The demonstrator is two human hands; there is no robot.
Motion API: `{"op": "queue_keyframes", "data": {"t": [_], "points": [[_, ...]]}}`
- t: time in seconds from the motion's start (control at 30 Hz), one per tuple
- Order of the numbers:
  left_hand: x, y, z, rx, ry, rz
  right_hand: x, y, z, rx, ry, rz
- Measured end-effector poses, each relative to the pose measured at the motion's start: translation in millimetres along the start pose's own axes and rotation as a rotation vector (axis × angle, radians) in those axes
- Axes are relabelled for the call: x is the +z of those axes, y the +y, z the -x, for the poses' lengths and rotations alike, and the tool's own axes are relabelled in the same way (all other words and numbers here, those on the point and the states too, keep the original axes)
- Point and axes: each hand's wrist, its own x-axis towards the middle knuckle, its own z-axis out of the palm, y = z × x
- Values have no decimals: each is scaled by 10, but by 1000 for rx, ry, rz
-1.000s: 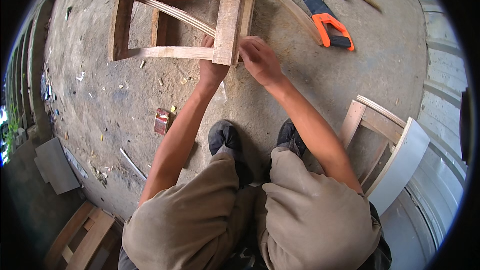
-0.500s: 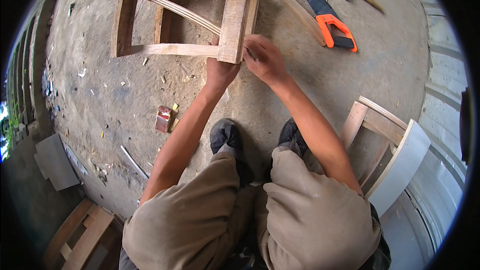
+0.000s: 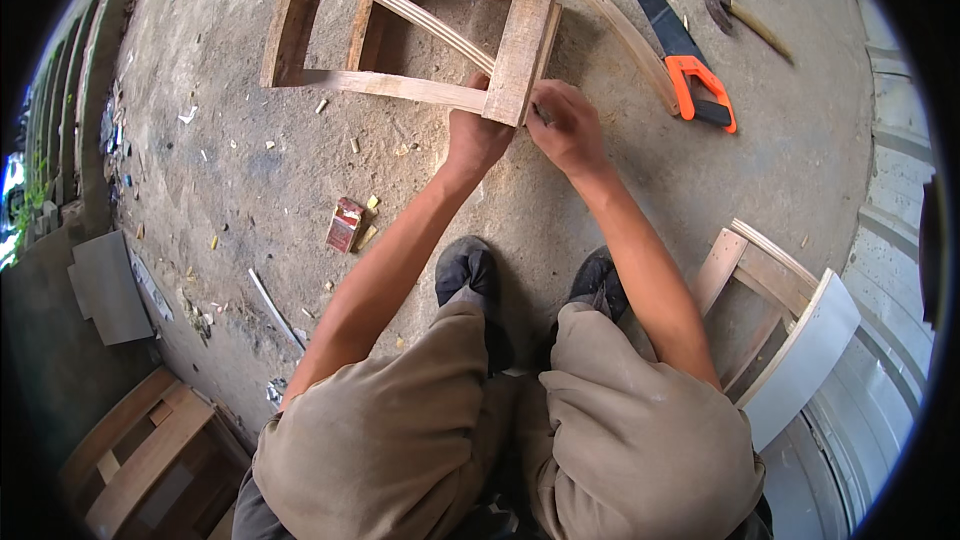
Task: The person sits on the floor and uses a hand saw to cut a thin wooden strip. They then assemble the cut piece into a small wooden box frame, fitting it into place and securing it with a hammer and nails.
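Note:
Past my feet, a rough wooden frame with rails, posts and a wider brown board stands tilted on the concrete. My left hand wraps around its near right corner, where the lower rail meets a thick upright post; the wood hides most of the fingers. Just right of that post, my right hand is closed, fingers curled close to the corner. A small dark thing shows at its fingers, too small to name.
Right of the frame lie a curved wood strip, a handsaw with an orange handle and a hammer. A red box sits nearer, among wood scraps. Another wooden frame leans by the metal wall; more woodwork stands lower left.
The view has shifted, so the frame, saw and hammer appear further right. Both hands stay at the same corner of the frame, the right hand still closed beside the post.

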Motion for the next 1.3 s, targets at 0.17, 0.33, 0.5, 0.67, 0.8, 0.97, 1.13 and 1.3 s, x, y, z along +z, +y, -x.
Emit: {"op": "queue_keyframes", "data": {"t": [0.17,0.33,0.5,0.67,0.8,0.97,1.13,1.3], "points": [[13,114,7,-69,-15,45,-25,-27,15,62,-27,-24],[75,1,30,-83,29,55,-22,-34,14,88,-39,-42],[61,51,11,-34,-7,-64,-231,-35,-15,133,23,-39],[54,-1,27,93,48,-131,-710,540,-48,168,218,357],[48,-36,3,183,78,-291,-1261,1071,-68,328,184,599],[40,-38,-4,178,18,-314,-1672,1915,-295,304,130,705],[33,1,26,122,-54,-377,-2152,2766,-648,394,-211,1165],[25,-45,88,51,-2,-263,-2173,2826,-931,577,-570,1189]]}}
